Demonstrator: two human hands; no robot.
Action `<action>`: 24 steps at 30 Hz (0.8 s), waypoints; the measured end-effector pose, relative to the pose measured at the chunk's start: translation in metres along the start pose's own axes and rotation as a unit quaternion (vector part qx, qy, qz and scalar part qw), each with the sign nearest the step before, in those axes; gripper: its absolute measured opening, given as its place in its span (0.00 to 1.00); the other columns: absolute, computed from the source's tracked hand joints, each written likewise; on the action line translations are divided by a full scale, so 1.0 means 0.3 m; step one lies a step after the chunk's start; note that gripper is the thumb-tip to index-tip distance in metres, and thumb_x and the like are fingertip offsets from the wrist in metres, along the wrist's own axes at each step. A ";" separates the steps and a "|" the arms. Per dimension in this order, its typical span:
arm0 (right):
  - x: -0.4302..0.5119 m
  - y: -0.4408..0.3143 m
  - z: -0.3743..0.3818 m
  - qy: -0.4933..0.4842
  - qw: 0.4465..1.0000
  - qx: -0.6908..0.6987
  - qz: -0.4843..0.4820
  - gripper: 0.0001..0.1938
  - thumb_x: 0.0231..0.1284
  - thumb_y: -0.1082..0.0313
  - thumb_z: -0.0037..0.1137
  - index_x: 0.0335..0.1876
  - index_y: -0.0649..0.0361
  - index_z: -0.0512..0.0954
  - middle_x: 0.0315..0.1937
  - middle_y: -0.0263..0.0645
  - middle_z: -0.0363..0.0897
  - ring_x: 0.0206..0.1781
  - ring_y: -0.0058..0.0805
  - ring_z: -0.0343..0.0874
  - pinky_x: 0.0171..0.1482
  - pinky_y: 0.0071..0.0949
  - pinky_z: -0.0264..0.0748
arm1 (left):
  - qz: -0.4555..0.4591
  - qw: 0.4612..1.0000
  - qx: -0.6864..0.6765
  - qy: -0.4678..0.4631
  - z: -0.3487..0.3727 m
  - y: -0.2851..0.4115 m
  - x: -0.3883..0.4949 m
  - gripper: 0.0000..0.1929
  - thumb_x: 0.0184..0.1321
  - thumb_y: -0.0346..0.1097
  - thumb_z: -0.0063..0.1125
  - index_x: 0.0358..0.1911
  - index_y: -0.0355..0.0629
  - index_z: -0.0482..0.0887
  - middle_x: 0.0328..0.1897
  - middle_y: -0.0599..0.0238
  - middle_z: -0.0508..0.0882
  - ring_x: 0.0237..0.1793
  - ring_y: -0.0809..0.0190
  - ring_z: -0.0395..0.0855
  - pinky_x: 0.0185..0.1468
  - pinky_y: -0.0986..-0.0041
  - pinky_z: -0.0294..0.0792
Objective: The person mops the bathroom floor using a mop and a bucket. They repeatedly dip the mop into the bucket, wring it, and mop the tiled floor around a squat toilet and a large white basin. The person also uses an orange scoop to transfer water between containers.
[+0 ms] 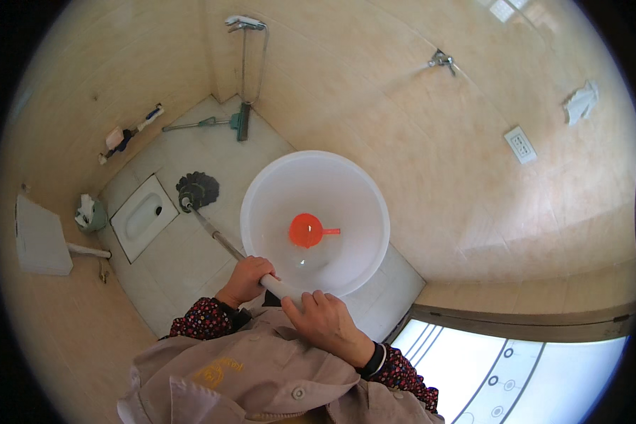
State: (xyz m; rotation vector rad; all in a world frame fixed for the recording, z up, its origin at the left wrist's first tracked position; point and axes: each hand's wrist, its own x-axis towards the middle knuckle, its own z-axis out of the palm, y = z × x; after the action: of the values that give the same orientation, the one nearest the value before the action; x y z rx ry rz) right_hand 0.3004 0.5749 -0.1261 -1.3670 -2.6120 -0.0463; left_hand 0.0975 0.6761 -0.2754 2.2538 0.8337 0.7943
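Both hands grip the long handle of a mop [223,241], which slants away from me to the left. My left hand [248,280] wraps the handle lower down. Closer to the handle's top end, my right hand [323,320] closes around its pale grip. The dark grey mop head [198,190] rests on the tiled floor, right of the squat toilet [144,218]. Just ahead of my hands stands a large white plastic tub [247,212], and an orange-red dipper [305,230] is inside it. Clear water seems to lie in the tub's bottom.
A green sponge mop [240,122] lies in the far corner below the hand shower [245,22]. Left of the toilet are a waste bin [92,222] with paper and a white cistern [42,238]. A wall tap [442,61] and socket [520,144] are at right, above a doorway threshold [509,320].
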 end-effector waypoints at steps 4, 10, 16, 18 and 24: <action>-0.032 0.033 0.015 0.018 0.998 0.056 0.022 0.14 0.54 0.67 0.55 0.48 0.58 0.77 0.24 0.35 0.70 0.30 0.29 0.75 0.30 0.25 0.72 | -0.006 1.000 -0.003 -0.006 0.051 -0.010 0.017 0.08 0.44 0.29 0.67 0.27 0.48 0.80 0.27 0.64 0.81 0.32 0.51 0.80 0.36 0.63 0.69; -0.082 0.146 0.069 0.037 0.991 0.103 0.083 0.13 0.54 0.67 0.55 0.47 0.56 0.75 0.28 0.34 0.70 0.28 0.27 0.75 0.29 0.24 0.71 | 0.004 1.000 0.011 -0.003 0.123 0.027 0.116 0.10 0.44 0.31 0.68 0.28 0.46 0.79 0.28 0.62 0.81 0.32 0.50 0.80 0.38 0.61 0.69; -0.002 0.310 0.150 0.231 0.957 0.176 0.018 0.14 0.52 0.65 0.56 0.45 0.59 0.76 0.36 0.40 0.74 0.33 0.32 0.77 0.26 0.25 0.72 | 0.011 0.998 0.063 -0.014 0.102 0.137 0.257 0.08 0.53 0.29 0.65 0.34 0.41 0.78 0.34 0.60 0.79 0.36 0.54 0.78 0.43 0.63 0.71; 0.007 0.396 0.163 0.283 0.931 0.231 -0.023 0.13 0.50 0.64 0.57 0.41 0.60 0.78 0.35 0.39 0.74 0.35 0.32 0.76 0.24 0.24 0.70 | -0.026 0.996 0.076 -0.027 0.116 0.160 0.291 0.07 0.55 0.29 0.64 0.35 0.41 0.78 0.35 0.61 0.80 0.36 0.56 0.78 0.44 0.64 0.71; -0.144 0.738 0.130 0.262 0.879 0.398 0.018 0.09 0.49 0.66 0.60 0.33 0.60 0.74 0.33 0.39 0.77 0.33 0.35 0.80 0.30 0.30 0.76 | -0.213 0.957 0.079 0.181 0.159 0.184 0.391 0.05 0.62 0.31 0.62 0.36 0.40 0.78 0.37 0.63 0.81 0.39 0.61 0.78 0.47 0.66 0.72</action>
State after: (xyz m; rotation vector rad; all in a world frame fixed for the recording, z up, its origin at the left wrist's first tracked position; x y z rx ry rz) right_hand 0.4990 0.6714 -0.1860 -0.9162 -1.8081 0.5269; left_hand 0.2234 0.7101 -0.2297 1.9706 1.5425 0.9676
